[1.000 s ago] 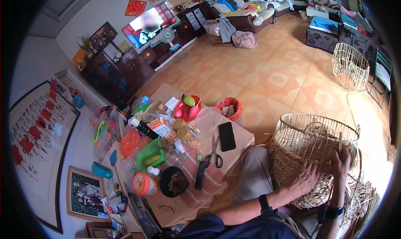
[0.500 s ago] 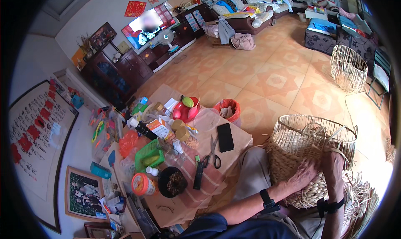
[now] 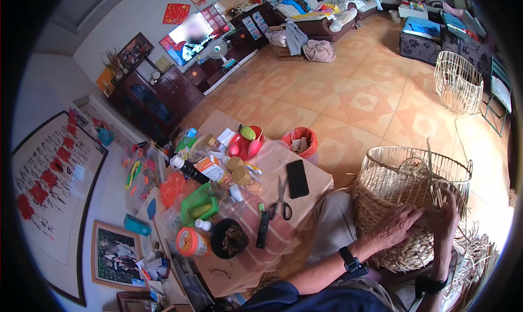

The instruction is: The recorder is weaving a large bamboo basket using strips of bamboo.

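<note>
The person is sitting with a half-woven basket (image 3: 406, 203) resting on the lap, and both hands are working on its side. The left hand (image 3: 397, 225) is lying palm-down on the woven wall, fingers spread and slightly curled, pressing against the braided straw and gripping nothing separately. The right hand (image 3: 448, 216) is sitting just beside it, towards the rim, with its fingers closing around thin upright straw strands (image 3: 442, 189); how tightly they are pinching cannot be told. Both wrists are wearing dark bands.

The basket is round and tub-shaped. Its lower part, under the hands, is showing thick, rough, rope-like plaiting in pale tan, while the upper part above the hands is still an open cage of thin pale ribs with a ring at the top. Loose dry strands (image 3: 479, 257) are trailing below the right hand.

To the left of the left hand, well apart, a low table (image 3: 321, 181) covered in brown paper is carrying clutter: a flat black phone (image 3: 297, 178), scissors (image 3: 282, 200) with dark handles, a dark round bowl (image 3: 229, 238) and a green plastic mesh basket (image 3: 199, 206). Far beyond the right hand, an empty wire-like frame basket (image 3: 457, 80) is standing on the glossy orange floor tiles (image 3: 359, 99).
</note>
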Demonstrator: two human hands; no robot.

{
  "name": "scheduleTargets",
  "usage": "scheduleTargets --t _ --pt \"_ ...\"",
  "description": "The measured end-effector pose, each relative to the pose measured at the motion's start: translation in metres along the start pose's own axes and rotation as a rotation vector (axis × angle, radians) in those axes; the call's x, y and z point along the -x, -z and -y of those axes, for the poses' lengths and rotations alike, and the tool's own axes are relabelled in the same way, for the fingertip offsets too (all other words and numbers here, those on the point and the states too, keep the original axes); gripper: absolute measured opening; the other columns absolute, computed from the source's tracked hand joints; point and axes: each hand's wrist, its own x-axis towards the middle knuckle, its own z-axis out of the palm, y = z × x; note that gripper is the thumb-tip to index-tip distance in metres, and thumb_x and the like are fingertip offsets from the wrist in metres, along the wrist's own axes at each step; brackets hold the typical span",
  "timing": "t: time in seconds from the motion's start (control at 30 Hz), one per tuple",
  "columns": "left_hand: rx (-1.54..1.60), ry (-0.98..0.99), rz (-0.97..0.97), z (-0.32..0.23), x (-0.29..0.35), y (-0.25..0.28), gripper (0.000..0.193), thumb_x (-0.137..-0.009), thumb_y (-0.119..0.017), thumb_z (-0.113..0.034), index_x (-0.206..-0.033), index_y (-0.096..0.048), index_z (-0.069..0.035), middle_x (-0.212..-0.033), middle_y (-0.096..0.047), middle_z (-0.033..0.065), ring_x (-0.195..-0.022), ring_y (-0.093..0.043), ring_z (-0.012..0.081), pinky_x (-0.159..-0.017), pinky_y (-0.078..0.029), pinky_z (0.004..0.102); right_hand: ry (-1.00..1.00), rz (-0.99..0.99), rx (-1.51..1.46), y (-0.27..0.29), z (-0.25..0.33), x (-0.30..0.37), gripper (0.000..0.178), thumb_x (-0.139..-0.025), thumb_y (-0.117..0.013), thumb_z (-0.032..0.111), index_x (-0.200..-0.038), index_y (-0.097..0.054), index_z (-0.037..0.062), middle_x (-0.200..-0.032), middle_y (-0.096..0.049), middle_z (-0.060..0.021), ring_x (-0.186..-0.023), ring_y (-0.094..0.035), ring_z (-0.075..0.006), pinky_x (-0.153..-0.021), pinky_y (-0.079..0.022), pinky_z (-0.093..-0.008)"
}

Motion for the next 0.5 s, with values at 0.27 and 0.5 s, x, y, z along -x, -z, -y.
scheduleTargets --t 0.27,0.5 --pt "0.102 -0.029 0.023 -0.003 -0.007 0.005 0.050 -0.087 -0.078 -0.017 -0.132 -0.058 -0.009 -0.113 -0.064 0.0091 -0.108 -0.063 0.0301 -0.095 -0.050 0.0448 -0.103 0.029 -1.027 -0.004 -0.073 0.040 0.036 -0.089 -0.080 0.007 -0.119 -0.061 0.0035 -0.095 -0.073 -0.0041 -0.080 -0.067 -0.0106 -0.065 -0.052 -0.0233" --pt "0.218 0.077 -0.175 -0.010 -0.017 -0.009 0.024 -0.099 -0.068 -0.018 -0.119 -0.062 -0.007 -0.087 -0.069 0.0158 -0.076 -0.068 0.0356 -0.073 -0.054 0.0460 -0.110 0.219 -0.809 0.017 -0.032 0.040 0.037 -0.091 -0.080 0.020 -0.118 -0.060 0.0034 -0.092 -0.068 -0.0004 -0.074 -0.062 -0.0092 -0.062 -0.048 -0.0243"
